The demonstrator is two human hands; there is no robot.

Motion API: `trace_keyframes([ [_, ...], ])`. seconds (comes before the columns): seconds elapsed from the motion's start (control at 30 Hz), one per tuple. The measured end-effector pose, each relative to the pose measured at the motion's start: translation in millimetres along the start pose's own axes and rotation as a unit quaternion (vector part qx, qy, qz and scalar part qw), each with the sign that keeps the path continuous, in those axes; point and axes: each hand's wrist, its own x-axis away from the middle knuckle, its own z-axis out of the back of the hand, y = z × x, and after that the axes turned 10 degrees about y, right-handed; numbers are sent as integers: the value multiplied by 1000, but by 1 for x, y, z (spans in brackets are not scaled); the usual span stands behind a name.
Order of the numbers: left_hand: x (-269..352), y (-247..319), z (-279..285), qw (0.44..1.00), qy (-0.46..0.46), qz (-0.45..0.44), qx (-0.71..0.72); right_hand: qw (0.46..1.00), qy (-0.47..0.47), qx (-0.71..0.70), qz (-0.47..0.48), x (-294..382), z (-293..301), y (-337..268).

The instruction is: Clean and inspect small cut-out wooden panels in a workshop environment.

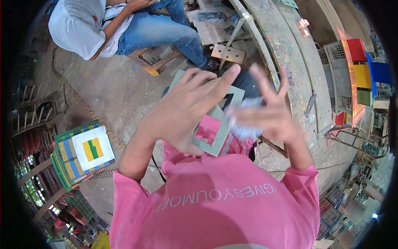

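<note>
My left hand (183,105) grips a flat pale-green frame-like panel (221,137) with rectangular cut-outs, tilted above my lap. Pink cloth shows through one opening. At the panel's right edge, my right hand (270,115) is blurred by motion, with two fingers spread upward. A whitish-blue crumpled cloth or wad (248,124) lies at its fingers, also blurred; it appears to be held there.
A wooden workbench (289,56) runs along the right, bearing small pinkish blocks (303,26). A seated person in jeans (161,31) is ahead. At left are stacked coloured boards (74,152) and a coiled hose (84,104). A drilled wooden block (228,54) lies beyond my hands.
</note>
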Motion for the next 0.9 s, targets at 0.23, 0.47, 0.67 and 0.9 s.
trace_keyframes([
  [0.23,0,7,-1,999,44,-26,9,991,-32,-110,67,3,-6,-34],
  [0.47,-1,3,5,999,41,-22,10,994,-23,-66,86,-4,-12,-46],
  [0.67,5,2,7,999,39,-9,12,998,25,59,7,-14,9,14],
  [0.9,5,-4,-1,995,86,-29,34,999,21,30,-9,-19,7,-10],
])
